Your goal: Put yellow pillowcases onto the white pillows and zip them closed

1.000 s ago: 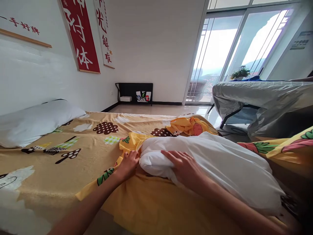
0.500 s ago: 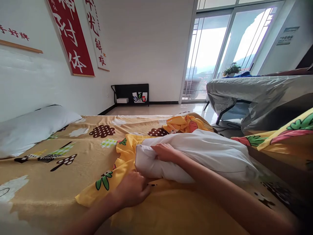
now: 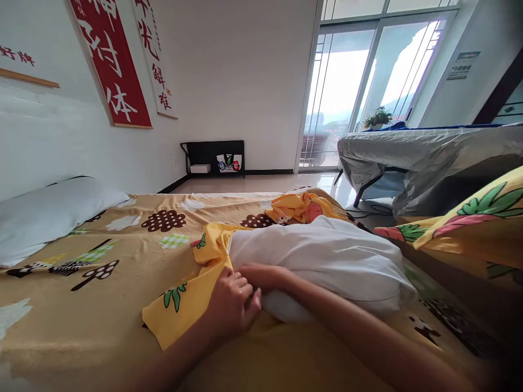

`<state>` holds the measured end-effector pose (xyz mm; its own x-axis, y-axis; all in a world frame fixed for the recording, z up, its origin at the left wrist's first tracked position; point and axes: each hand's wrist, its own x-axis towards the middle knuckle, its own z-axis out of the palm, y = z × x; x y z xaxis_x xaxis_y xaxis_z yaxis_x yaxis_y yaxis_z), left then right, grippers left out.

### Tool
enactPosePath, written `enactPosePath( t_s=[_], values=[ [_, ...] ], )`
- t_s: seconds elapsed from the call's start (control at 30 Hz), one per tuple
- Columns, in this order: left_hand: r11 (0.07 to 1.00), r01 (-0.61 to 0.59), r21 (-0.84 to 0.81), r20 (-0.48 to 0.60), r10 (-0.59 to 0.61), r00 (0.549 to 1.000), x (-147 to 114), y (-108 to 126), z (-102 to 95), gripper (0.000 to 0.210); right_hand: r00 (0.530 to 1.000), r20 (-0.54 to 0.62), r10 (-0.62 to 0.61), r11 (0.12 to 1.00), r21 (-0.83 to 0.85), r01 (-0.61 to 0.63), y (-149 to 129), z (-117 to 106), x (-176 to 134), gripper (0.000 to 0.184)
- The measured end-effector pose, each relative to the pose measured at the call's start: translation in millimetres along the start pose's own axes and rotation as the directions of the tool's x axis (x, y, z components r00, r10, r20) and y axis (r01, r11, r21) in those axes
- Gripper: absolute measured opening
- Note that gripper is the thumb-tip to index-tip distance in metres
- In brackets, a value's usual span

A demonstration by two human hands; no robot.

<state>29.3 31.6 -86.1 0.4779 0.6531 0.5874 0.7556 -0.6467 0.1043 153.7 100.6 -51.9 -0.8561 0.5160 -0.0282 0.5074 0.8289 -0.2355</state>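
A white pillow (image 3: pixel 327 256) lies lengthwise on the bed, its left end at the opening of a yellow pillowcase (image 3: pixel 183 305) printed with green leaves. My left hand (image 3: pixel 233 300) is closed on the near edge of the pillowcase, fingers curled and thumb apart. Right beside it, my right hand (image 3: pixel 263 277) is bent at the pillow's left end, closed against the white cloth. Its fingertips are partly hidden behind my left hand. The pillow's left corner is covered by the yellow cloth.
The bed (image 3: pixel 122 305) has a tan patterned sheet. Another white pillow (image 3: pixel 53 212) rests at left. Crumpled yellow cloth (image 3: pixel 300 208) lies beyond the pillow, and more yellow printed fabric (image 3: pixel 478 218) rises at right. A plastic-covered table (image 3: pixel 412 147) stands near the glass door.
My right hand has moved down and left, close to my left hand. The pillow's left corner, bare before, is now inside the yellow cloth. My left hand has shifted slightly right.
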Motion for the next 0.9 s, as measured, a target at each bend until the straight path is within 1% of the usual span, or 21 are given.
enactPosePath(
  t_s=[0.03,0.07,0.13,0.2,0.27,0.3,0.33,0.4,0.47,0.5,0.6,0.67,0.73,0.8,0.87,0.9],
  values=[
    [0.996,0.073,-0.047,0.030,-0.071,0.997,-1,-6,-1.2,0.040,1.000,-0.008,-0.005,1.000,-0.004,0.005,1,-4,-12,0.029],
    [0.985,0.146,-0.092,0.065,-0.140,0.988,-3,-12,-2.4,0.042,1.000,-0.031,0.000,1.000,-0.026,-0.001,0,-6,-25,0.039],
    [0.956,0.246,-0.157,0.124,-0.228,0.966,-10,-21,-4.1,0.045,0.991,-0.133,0.029,0.990,-0.132,-0.047,-3,-2,-56,0.058],
    [0.947,0.264,-0.185,0.154,-0.237,0.959,-18,-23,-4.9,0.045,0.969,-0.242,0.038,0.947,-0.301,-0.113,-7,10,-86,0.064],
    [0.951,0.240,-0.194,0.165,-0.210,0.964,-22,-19,-4.9,0.043,0.941,-0.334,0.046,0.873,-0.444,-0.200,-8,26,-109,0.066],
    [0.952,0.228,-0.202,0.176,-0.194,0.965,-23,-16,-4.6,0.042,0.931,-0.361,0.055,0.845,-0.480,-0.236,-7,32,-117,0.068],
    [0.951,0.222,-0.214,0.193,-0.181,0.964,-22,-12,-4.2,0.042,0.934,-0.351,0.063,0.840,-0.487,-0.240,-4,36,-121,0.067],
    [0.944,0.222,-0.245,0.225,-0.168,0.960,-19,-4,-3.5,0.041,0.969,-0.239,0.066,0.896,-0.413,-0.163,1,37,-121,0.058],
    [0.936,0.223,-0.271,0.237,-0.160,0.958,-14,5,-3.9,0.041,0.991,-0.124,0.038,0.963,-0.259,-0.069,6,27,-112,0.039],
    [0.935,0.216,-0.282,0.234,-0.151,0.960,-11,10,-4.7,0.041,0.995,-0.094,0.021,0.982,-0.186,-0.038,7,18,-105,0.031],
    [0.934,0.165,-0.318,0.190,-0.108,0.976,2,25,-7.8,0.038,0.997,-0.082,-0.008,0.998,-0.057,0.003,7,-9,-79,0.016],
    [0.928,0.141,-0.344,0.133,-0.100,0.986,13,31,-8.3,0.036,0.997,-0.075,0.004,1.000,-0.014,-0.005,10,-18,-62,0.010],
    [0.918,0.167,-0.361,0.107,-0.137,0.985,23,33,-6.3,0.039,0.998,-0.057,0.037,0.997,0.064,-0.033,16,-15,-50,0.006],
    [0.913,0.211,-0.348,0.142,-0.172,0.975,27,31,-3.8,0.044,0.998,-0.010,0.065,0.986,0.152,-0.063,23,-3,-47,0.006],
    [0.928,0.206,-0.309,0.172,-0.159,0.972,17,28,-4.1,0.040,0.997,0.049,0.053,0.967,0.245,-0.064,28,12,-54,0.009],
    [0.942,0.178,-0.284,0.165,-0.135,0.977,6,28,-5.7,0.032,0.997,0.070,0.023,0.952,0.304,-0.044,29,18,-61,0.011]
  ],
)
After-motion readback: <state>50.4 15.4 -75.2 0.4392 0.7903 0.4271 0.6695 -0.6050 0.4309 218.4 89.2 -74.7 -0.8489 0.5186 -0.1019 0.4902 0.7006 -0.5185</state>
